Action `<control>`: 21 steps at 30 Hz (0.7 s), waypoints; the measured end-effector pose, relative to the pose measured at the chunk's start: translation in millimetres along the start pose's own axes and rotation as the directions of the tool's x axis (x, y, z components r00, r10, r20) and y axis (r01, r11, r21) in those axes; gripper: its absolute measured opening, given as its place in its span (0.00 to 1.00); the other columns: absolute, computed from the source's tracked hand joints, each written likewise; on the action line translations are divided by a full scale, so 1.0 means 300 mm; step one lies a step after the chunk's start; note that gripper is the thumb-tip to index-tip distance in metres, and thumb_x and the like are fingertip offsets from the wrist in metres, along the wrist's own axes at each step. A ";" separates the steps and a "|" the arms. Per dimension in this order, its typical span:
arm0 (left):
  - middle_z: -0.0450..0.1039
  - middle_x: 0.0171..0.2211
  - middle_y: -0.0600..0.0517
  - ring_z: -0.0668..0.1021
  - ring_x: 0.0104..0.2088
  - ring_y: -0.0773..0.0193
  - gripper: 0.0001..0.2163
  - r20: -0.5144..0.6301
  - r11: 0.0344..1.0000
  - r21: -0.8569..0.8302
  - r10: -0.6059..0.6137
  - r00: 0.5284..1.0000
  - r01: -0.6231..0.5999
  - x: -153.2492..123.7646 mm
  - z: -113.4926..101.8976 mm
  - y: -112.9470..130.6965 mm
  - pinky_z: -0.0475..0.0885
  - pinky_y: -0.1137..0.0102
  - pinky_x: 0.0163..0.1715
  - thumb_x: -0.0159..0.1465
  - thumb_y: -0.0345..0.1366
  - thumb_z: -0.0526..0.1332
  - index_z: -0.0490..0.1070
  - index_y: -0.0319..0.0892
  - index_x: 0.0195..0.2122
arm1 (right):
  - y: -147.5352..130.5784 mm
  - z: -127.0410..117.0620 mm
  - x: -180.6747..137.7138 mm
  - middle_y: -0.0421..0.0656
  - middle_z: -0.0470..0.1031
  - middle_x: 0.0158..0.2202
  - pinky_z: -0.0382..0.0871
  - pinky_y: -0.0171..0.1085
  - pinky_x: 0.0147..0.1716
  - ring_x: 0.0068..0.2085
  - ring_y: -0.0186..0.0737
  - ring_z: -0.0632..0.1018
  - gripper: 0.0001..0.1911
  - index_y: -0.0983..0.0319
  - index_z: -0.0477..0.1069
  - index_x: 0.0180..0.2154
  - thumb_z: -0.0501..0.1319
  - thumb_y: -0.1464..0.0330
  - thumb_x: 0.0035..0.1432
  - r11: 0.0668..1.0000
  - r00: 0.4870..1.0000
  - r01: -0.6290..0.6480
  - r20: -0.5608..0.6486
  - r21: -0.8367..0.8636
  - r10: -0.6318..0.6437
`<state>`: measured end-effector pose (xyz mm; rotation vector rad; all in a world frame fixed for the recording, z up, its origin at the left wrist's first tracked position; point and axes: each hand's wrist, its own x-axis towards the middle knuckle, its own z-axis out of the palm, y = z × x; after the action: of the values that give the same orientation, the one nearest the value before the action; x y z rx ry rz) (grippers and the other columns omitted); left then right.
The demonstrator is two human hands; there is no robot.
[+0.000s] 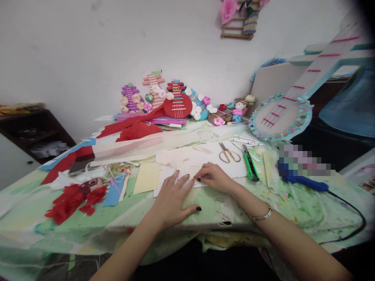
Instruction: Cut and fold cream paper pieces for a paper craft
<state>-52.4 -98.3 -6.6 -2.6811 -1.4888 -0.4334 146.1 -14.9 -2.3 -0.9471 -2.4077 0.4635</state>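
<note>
The left hand (174, 201) lies palm down at the centre of the frame, its grip spread, the thumb well apart, with nothing visibly held. The right hand (215, 177) just beside it has bent fingers, thumb and forefinger close together; whether its grip pinches anything I cannot tell. Beneath both fingertips, mid-frame, is white flat paper (209, 158). Right of centre lie gold-handled metal scissors (229, 150) and a green-and-black utility knife (249, 164); left of centre, a pale yellow paper rectangle (146, 177). The green-patterned, cloth-covered surface (117, 218) carries them. A red, round-bodied, lute-shaped craft (177, 107) stands upper centre.
</note>
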 end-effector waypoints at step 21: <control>0.52 0.62 0.45 0.51 0.61 0.45 0.32 0.060 1.000 0.026 0.003 0.998 -0.005 -0.003 0.000 0.003 0.48 0.48 0.56 0.59 0.56 0.49 0.54 0.43 0.60 | 0.008 0.010 -0.002 0.41 0.72 0.26 0.59 0.37 0.36 0.33 0.38 0.69 0.09 0.59 0.75 0.35 0.60 0.74 0.51 0.999 0.999 -0.029 -0.038 0.019 0.030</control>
<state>-52.2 -99.6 -6.7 -2.6991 -1.4931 -0.3334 146.2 -14.1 -6.0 -0.9756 -2.3544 0.4740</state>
